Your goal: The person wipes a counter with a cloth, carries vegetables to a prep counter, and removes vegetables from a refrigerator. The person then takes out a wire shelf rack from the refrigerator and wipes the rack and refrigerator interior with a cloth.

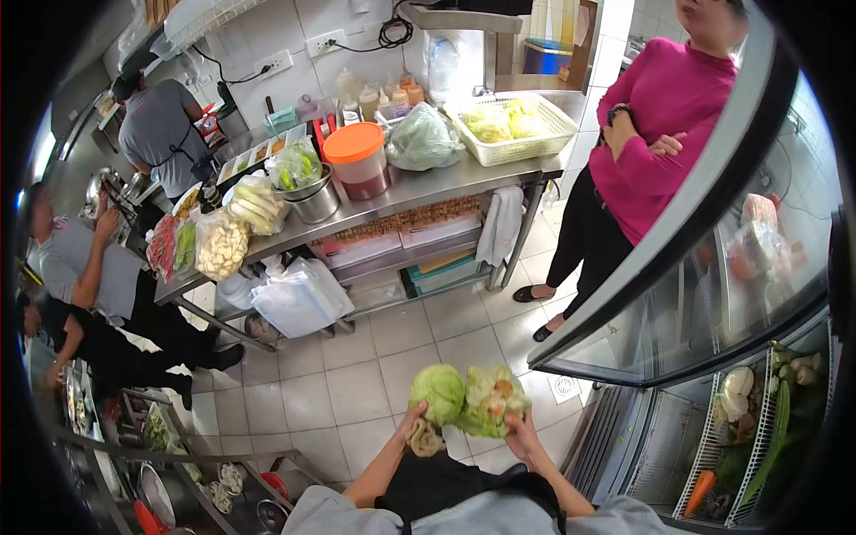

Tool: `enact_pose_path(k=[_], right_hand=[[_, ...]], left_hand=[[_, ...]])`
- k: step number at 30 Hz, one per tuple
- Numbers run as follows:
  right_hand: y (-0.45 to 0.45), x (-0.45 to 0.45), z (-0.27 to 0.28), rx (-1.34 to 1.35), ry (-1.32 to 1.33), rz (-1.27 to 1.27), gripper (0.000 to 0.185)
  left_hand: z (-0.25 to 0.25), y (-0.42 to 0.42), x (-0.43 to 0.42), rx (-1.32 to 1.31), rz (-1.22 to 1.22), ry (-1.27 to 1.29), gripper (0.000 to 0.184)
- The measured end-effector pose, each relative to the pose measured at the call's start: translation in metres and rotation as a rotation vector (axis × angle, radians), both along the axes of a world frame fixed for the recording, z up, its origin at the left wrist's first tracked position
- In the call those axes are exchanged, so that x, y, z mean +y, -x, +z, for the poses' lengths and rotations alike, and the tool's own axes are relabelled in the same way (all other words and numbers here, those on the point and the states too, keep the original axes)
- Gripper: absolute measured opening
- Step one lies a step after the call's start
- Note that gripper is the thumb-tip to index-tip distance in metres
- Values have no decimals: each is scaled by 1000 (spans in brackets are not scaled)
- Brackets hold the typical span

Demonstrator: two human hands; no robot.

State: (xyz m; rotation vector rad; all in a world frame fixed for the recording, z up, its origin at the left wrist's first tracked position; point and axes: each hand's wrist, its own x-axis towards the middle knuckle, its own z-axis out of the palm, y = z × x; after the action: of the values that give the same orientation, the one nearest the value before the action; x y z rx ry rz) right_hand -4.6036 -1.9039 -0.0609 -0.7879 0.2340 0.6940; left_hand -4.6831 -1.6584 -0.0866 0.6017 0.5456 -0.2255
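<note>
My left hand [412,425] is wrapped round the lower left side of a round green cabbage [438,393], with a crumpled beige cloth-like thing [425,440] against it. A leafy lettuce head [495,401] with brownish-orange patches is gripped at its lower right by my right hand [520,432]. The two heads touch side by side, held in front of my dark apron above the tiled floor.
An open glass door [704,294] and racks of vegetables [738,428] are on the right. Beyond stands a person in a pink top [664,134]. A steel counter [419,194] holds a white basket [535,153]. Several people work at left.
</note>
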Motion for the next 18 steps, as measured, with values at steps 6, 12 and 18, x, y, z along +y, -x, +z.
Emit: enact_pose_path(k=[6, 12, 18], right_hand=[[-91, 99, 37, -141, -64, -12, 59], [-186, 158, 87, -202, -110, -54, 56], [-287, 189, 112, -334, -127, -29, 60]], left_hand=[[47, -97, 79, -106, 52, -209, 61], [89, -191, 112, -309, 249, -205, 55], [118, -255, 145, -339, 368, -155, 51]])
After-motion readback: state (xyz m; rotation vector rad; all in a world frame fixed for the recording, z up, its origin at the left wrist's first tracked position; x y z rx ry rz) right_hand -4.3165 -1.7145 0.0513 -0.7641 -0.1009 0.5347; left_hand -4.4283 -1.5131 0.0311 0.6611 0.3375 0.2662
